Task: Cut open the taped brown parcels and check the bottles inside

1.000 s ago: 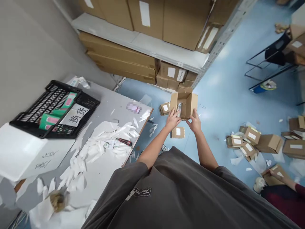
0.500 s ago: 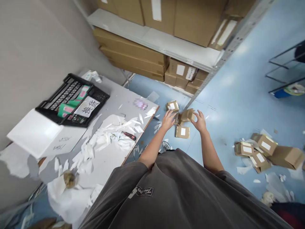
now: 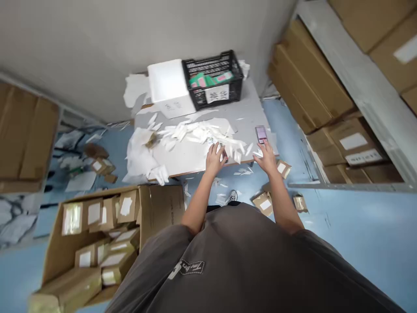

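Observation:
At the table's front edge my left hand [image 3: 215, 161] is curled around a small red-and-black handled tool [image 3: 225, 155], whose far end is hidden among white paper scraps [image 3: 198, 132]. My right hand [image 3: 267, 159] hovers over or rests on the table's right front corner, fingers apart. Its fingertips come close to a phone [image 3: 261, 134] with a lit pinkish screen; whether they touch it I cannot tell. A white strip [image 3: 257, 154] lies beside its thumb.
A black crate [image 3: 217, 94] and a white box [image 3: 172, 106] stand at the table's back. A large open carton [image 3: 162, 204] of small boxes is at lower left. Small boxes [image 3: 263, 203] lie on the floor by my shoe. Shelving [image 3: 368, 182] with cartons rises at right.
My view has swung left. Both hands have left the small boxes on the floor and come to the table's front edge, the left at the tool, the right near the phone.

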A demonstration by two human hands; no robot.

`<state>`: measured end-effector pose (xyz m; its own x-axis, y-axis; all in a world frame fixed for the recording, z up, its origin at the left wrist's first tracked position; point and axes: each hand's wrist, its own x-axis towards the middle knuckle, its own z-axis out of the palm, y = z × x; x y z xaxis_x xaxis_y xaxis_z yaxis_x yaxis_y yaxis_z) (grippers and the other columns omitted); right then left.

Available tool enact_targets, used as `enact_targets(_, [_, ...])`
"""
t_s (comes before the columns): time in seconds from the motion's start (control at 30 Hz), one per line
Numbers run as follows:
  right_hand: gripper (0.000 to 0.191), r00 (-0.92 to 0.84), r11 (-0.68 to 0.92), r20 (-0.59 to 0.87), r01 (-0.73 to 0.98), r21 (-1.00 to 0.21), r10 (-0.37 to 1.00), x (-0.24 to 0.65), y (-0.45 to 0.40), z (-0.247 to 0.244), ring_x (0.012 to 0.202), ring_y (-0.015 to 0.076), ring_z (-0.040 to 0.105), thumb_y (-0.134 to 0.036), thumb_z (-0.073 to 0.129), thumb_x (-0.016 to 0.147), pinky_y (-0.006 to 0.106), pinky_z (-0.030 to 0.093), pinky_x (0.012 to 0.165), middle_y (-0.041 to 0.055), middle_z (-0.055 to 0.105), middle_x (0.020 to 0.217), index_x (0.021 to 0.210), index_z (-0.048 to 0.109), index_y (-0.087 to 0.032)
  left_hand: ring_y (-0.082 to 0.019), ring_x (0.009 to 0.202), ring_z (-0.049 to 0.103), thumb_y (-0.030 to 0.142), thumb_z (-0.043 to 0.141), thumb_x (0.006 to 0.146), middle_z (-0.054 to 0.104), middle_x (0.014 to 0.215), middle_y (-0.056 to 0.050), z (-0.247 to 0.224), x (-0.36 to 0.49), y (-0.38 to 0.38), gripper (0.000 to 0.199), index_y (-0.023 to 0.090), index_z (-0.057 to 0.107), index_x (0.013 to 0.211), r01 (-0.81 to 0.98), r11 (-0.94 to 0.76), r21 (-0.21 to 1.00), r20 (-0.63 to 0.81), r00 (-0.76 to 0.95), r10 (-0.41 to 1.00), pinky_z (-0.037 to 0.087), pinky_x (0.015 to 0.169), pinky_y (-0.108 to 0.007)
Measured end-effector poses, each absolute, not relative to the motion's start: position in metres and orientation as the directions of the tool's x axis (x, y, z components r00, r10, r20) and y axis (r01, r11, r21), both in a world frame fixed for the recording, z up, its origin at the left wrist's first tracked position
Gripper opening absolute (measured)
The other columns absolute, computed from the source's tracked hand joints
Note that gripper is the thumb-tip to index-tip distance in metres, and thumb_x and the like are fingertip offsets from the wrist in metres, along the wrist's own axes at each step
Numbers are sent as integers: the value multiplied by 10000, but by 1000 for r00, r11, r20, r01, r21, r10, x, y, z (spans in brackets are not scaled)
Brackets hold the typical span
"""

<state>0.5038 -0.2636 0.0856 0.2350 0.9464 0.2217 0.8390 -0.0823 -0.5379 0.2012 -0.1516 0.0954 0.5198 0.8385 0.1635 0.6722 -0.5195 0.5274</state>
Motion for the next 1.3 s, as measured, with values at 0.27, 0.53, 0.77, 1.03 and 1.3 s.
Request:
enact_targets(0.27, [673, -251, 332, 220, 771, -544, 943, 271, -163, 106, 1588, 403, 402, -353, 711, 944, 657, 385, 1287, 166, 410, 1736, 1588, 552, -239, -389, 1562, 427, 280, 730, 957, 454, 1713, -136, 99, -28, -192, 631, 250, 581, 1569, 818, -125, 562, 163, 39, 986, 387, 1320, -570])
enact_targets(0.53, [664, -720, 696, 204, 494, -521, 663, -26, -149, 99, 1563, 415, 424, -386, 700, 963, 656, 411, 1267, 184, 419, 1720, 1589, 548, -227, -359, 1555, 454, 293, 733, 974, 488, 1686, -149, 83, -288, -324, 655, 230, 550, 1599, 771, 370, 519, 64, -467, 882, 407, 1306, -520])
enact_targets(0.77, [731, -877, 802, 130, 351, -483, 462, -196, -173, 93, 1582, 407, 401, -344, 710, 951, 653, 382, 1289, 178, 391, 1729, 1639, 488, -236, -375, 1571, 449, 309, 778, 958, 424, 1731, -158, 59, -411, -445, 726, 235, 511, 1629, 543, 726, 422, -135, -754, 643, 452, 1276, -484])
enact_targets(1.03, [904, -917, 819, -122, 396, -415, 381, -263, -160, 41, 1620, 425, 313, -298, 764, 888, 662, 332, 1315, 139, 272, 1797, 1711, 392, -262, -401, 1611, 384, 317, 839, 909, 294, 1813, -144, -13, -413, -412, 903, 269, 413, 1703, 547, 708, 447, -386, -596, 704, 414, 1295, -526])
enact_targets(1.3, [1037, -819, 783, -468, 516, -346, 333, -294, -149, -85, 1661, 462, 207, -277, 830, 847, 662, 352, 1291, 126, 107, 1856, 1750, 321, -283, -444, 1716, 39, 379, 873, 845, 74, 1877, -79, -142, -388, -344, 1074, 343, 310, 1759, 557, 723, 410, -652, -376, 659, 329, 1315, -635])
